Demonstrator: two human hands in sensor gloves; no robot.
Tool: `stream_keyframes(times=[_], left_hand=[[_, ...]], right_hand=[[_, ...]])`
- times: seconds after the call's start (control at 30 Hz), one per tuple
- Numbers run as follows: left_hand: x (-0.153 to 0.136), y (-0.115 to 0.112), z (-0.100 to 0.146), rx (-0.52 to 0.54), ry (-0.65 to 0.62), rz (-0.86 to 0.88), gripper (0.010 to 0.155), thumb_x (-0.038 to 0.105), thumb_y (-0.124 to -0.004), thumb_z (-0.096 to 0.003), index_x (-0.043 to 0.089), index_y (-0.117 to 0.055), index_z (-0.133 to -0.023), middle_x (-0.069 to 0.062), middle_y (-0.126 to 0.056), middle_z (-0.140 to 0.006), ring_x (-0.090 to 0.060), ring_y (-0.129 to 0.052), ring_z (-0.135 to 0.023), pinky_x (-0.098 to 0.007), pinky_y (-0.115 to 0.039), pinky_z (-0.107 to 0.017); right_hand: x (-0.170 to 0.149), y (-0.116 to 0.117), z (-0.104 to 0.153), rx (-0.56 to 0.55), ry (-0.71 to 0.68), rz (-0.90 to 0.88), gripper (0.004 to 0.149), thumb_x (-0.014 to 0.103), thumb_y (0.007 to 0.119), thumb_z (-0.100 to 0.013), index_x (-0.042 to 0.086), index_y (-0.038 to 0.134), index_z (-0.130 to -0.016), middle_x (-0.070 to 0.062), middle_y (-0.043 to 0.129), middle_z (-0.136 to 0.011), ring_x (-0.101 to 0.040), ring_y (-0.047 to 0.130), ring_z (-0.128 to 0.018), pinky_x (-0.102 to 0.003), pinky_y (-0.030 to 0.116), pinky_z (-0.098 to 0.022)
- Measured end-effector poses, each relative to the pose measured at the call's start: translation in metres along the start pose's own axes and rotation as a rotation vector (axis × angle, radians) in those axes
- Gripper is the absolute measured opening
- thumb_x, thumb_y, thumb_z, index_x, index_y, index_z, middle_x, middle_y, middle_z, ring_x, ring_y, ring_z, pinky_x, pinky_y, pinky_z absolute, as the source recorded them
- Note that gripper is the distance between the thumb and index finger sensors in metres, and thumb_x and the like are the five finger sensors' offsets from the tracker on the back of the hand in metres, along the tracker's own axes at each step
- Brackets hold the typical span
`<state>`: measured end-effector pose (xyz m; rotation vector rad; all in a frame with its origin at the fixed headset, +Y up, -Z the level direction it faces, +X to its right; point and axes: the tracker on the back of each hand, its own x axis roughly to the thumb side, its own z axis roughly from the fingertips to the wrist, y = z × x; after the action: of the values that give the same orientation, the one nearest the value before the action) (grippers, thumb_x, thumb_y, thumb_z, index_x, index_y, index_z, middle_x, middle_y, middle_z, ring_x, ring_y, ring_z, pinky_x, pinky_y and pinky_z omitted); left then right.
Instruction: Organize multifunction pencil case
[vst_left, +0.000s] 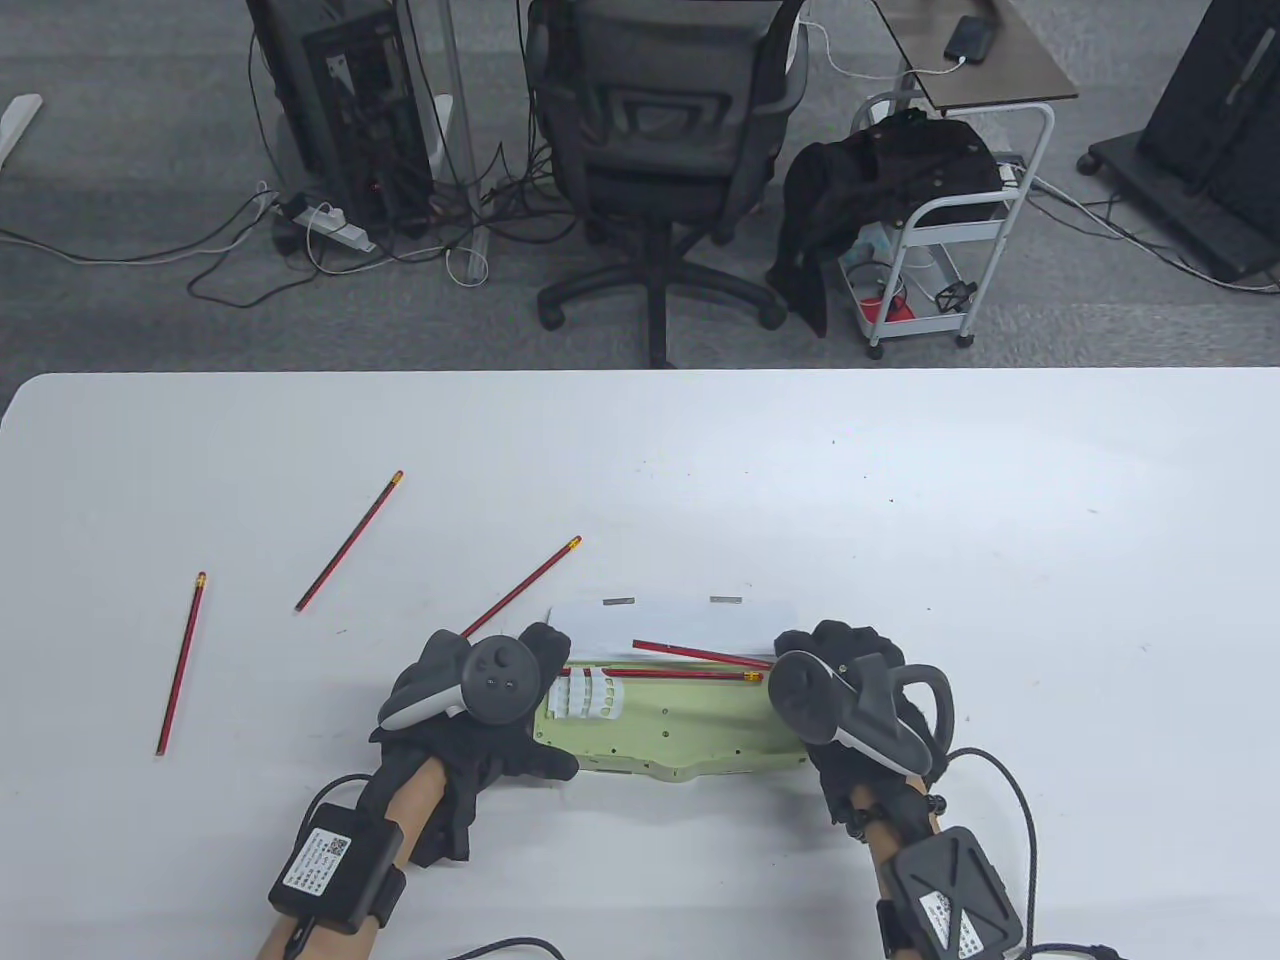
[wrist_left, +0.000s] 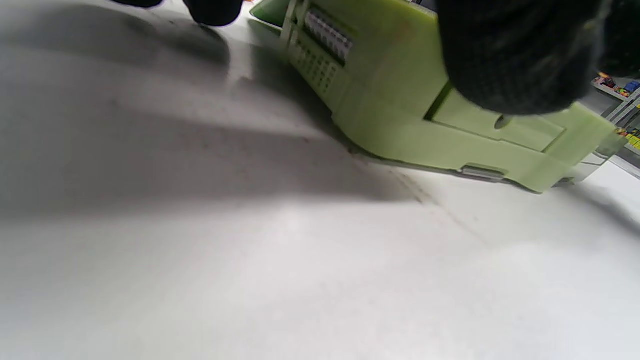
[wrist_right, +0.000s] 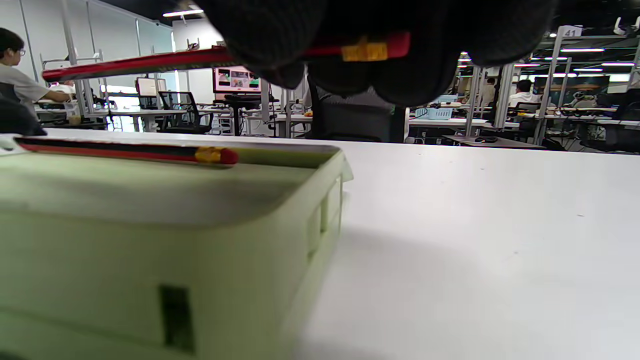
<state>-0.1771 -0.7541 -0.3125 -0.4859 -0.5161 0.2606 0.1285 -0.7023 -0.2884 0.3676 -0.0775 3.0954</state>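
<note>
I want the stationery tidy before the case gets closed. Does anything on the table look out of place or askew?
Yes. Three red pencils lie scattered at different angles on the table left of the green pencil case: one far left, one further back, one by the left hand.

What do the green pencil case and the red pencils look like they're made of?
Pencil case: likely hard moulded plastic, matte pale green, with crisp edges and moulded slots. Pencils: probably lacquered wood, glossy red with black stripes and a gold metal-looking band; material under the paint isn't visible.
</note>
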Motion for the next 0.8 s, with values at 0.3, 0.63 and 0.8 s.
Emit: stream_keyframes(times=[0.3, 0.63, 0.8], left_hand=[[-0.001, 0.000, 0.001, 0.002, 0.000, -0.001, 0.114, 0.062, -0.083, -0.0372, 0.013, -0.015, -0.115, -0.019, -0.018, -0.125, -0.053, -0.045, -0.113, -0.076, -0.046, -0.072], [0.000, 0.000, 0.001, 0.000, 0.003, -0.005, 0.114, 0.062, -0.083, -0.0373, 0.013, -0.015, -0.115, -0.019, -0.019, -0.125, -0.053, -0.045, -0.113, -0.076, -0.046, -0.072], [-0.001, 0.000, 0.000, -0.003, 0.002, -0.002, 0.114, 0.062, -0.083, -0.0374, 0.013, -0.015, -0.115, -0.019, -0.018, -0.125, -0.054, -0.045, -0.113, -0.076, -0.046, -0.072]], right_hand=[[0.019, 0.007, 0.000, 0.055, -0.055, 0.081, 0.043, 0.021, 0.069, -0.049, 0.019, 0.071, -0.092, -0.024, 0.071, -0.092, -0.048, 0.078, -0.080, -0.067, 0.066, -0.065], [0.025, 0.012, -0.003, 0.071, -0.067, 0.130, 0.042, 0.021, 0.069, -0.049, 0.019, 0.071, -0.092, -0.024, 0.071, -0.092, -0.048, 0.078, -0.080, -0.067, 0.066, -0.065], [0.028, 0.014, -0.004, 0.047, -0.074, 0.110, 0.042, 0.023, 0.071, -0.049, 0.020, 0.073, -0.091, -0.022, 0.073, -0.091, -0.047, 0.080, -0.079, -0.067, 0.066, -0.065]])
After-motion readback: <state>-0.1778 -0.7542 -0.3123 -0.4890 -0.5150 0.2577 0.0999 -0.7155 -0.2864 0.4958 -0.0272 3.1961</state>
